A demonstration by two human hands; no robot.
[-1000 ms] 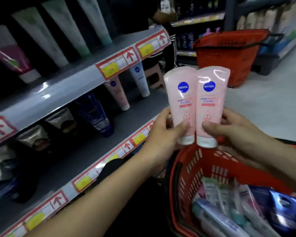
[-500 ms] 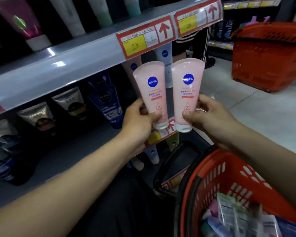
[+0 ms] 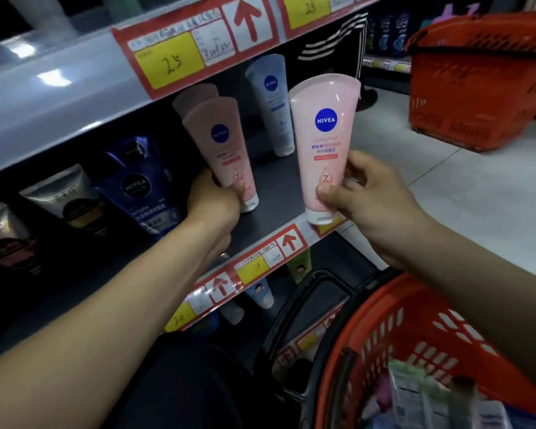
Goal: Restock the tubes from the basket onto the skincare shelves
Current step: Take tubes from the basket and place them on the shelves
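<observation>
My left hand (image 3: 213,202) grips a pink Nivea tube (image 3: 222,150) near its cap, standing it cap-down on the dark middle shelf (image 3: 270,218) in front of another pink tube (image 3: 195,96). My right hand (image 3: 365,199) holds a second pink Nivea tube (image 3: 322,144) upright above the shelf's front edge, thumb on its lower front. The red basket (image 3: 415,332) at the lower right holds several more tubes (image 3: 421,397).
A pale blue Nivea tube (image 3: 273,100) stands further right on the same shelf. Dark blue (image 3: 140,184) and grey tubes (image 3: 65,196) fill the left. Price labels (image 3: 174,60) line the shelf edges. A second red basket (image 3: 480,78) sits on the floor beyond; a person's striped leg (image 3: 338,38) shows behind.
My left hand has moved its pink tube away from the other one, leftward and into the middle shelf. My right hand still holds its tube near the shelf edge.
</observation>
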